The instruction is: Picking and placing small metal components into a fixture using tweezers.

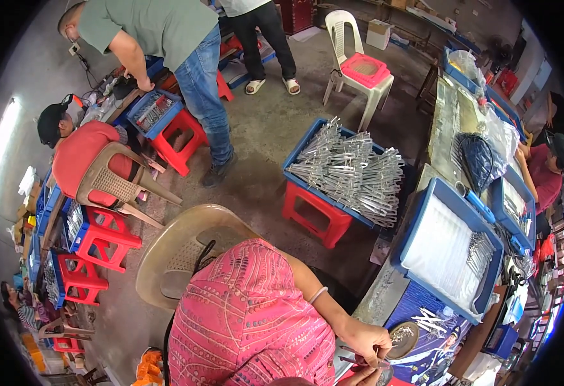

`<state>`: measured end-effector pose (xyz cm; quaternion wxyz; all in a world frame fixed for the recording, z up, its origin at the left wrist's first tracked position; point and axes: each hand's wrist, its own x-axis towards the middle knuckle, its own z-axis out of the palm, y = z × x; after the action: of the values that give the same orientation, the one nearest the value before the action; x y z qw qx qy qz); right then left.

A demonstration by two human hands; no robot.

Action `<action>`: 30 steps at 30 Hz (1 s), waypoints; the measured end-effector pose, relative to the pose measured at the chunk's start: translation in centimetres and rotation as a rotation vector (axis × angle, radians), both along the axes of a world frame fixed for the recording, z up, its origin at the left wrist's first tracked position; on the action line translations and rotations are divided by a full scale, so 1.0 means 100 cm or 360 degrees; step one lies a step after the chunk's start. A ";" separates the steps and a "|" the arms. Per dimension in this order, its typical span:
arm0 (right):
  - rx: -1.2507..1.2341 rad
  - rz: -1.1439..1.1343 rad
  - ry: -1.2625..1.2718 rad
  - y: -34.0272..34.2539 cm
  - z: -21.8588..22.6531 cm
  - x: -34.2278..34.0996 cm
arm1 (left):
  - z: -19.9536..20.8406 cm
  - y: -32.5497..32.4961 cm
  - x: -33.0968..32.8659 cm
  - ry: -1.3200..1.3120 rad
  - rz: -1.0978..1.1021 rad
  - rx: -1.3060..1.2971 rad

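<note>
In a concrete-floored workshop, a worker's left hand (367, 342) pinches a slim, partly hidden piece (349, 360) near a round dish (410, 349) at the edge of a grey surface (381, 291); its long axis is unclear. The right hand (362, 377), cropped below, is just beside; its grip cannot be told. Lettering on a printed blue sheet (413, 300) is illegible.

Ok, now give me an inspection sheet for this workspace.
Surface: worn bench, part covered by a blue printed sheet.
Job's things: round dish with small pale pieces; blue tray of metal parts farther along.
Clutter: white strips on the sheet.
Hands: left hand and right hand close together; held item unclear.
Cables: dark cord by the wall, upper left.
Surroundings: red stool bearing another heaped tray; person in green shirt bending over.
</note>
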<state>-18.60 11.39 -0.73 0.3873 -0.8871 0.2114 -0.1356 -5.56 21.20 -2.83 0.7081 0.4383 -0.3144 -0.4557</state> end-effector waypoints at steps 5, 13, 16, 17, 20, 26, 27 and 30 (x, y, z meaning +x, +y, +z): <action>0.0278 -0.0017 -0.0127 0.002 0.000 0.002 | 0.010 0.008 0.004 0.0069 -0.0043 0.0052; 0.0060 0.0076 -0.0146 0.003 0.004 -0.004 | -0.006 -0.004 0.000 -0.0126 0.0045 -0.0112; 0.0135 -0.0012 -0.0114 0.000 -0.018 -0.014 | -0.021 -0.012 -0.006 -0.0114 0.0012 -0.0196; 0.0222 -0.0039 -0.0097 -0.001 -0.022 -0.014 | -0.023 -0.012 -0.006 -0.0132 0.0033 -0.0173; 0.0495 -0.0098 -0.0115 -0.003 -0.021 -0.011 | -0.022 -0.015 -0.008 -0.0137 0.0073 -0.0144; 0.0690 -0.0197 -0.0067 0.008 -0.005 0.001 | -0.017 -0.011 -0.005 -0.0102 0.0110 -0.0119; 0.0691 -0.0191 -0.0071 0.008 -0.005 0.003 | -0.017 -0.010 -0.004 -0.0100 0.0112 -0.0126; 0.0739 -0.0194 -0.0115 0.003 -0.014 0.001 | -0.015 -0.009 -0.003 -0.0139 0.0129 -0.0127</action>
<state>-18.49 11.73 -2.16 0.5792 -0.7544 0.2762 -0.1383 -5.84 20.35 -4.35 0.7284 0.4417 -0.3449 -0.3941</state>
